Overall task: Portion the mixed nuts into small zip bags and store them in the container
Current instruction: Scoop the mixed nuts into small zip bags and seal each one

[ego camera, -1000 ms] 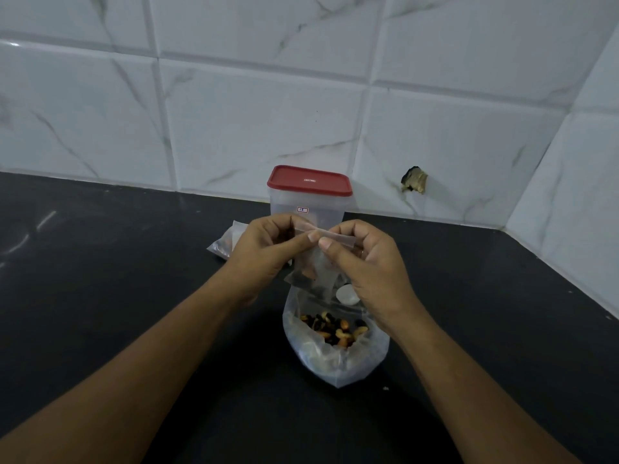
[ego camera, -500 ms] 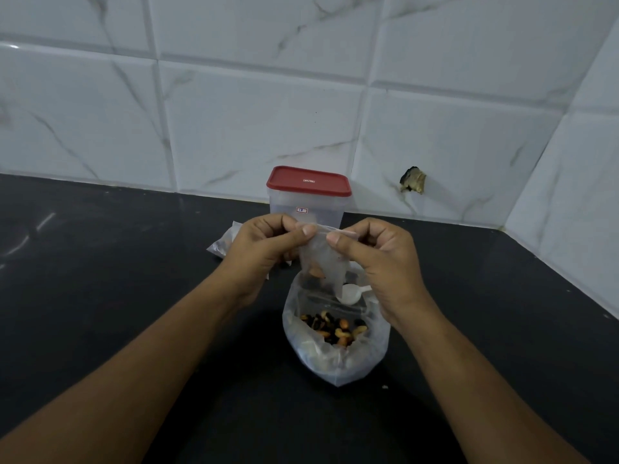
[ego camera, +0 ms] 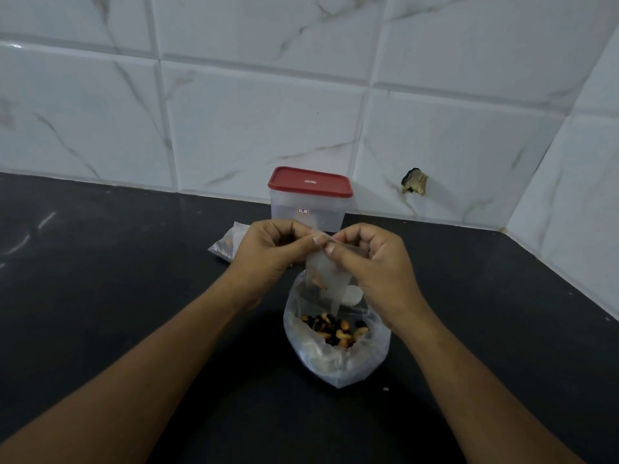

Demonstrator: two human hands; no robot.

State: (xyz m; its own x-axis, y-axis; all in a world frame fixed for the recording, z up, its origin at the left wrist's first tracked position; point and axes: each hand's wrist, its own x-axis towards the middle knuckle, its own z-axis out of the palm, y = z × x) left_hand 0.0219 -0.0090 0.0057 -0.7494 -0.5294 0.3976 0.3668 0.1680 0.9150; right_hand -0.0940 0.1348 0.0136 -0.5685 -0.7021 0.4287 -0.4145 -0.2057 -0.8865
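Zip bag [ego camera: 330, 283] hangs over the nuts [ego camera: 335, 328], its top pinched by our left hand [ego camera: 268, 252] and right hand [ego camera: 375, 262]; we seem to be sealing it, so next we press along the whole top.

This looks like a home kitchen. The left hand [ego camera: 268, 249] and right hand [ego camera: 371, 259], pinching a small zip bag [ego camera: 330, 279], are above a dark stone countertop [ego camera: 100, 296]. Beyond them, white marble-veined wall tiles [ego camera: 261, 128] meet in a corner off to the right. Just behind the hands stands a red-lidded clear food container [ego camera: 308, 209]; below them, an open bag of mixed nuts [ego camera: 335, 360].
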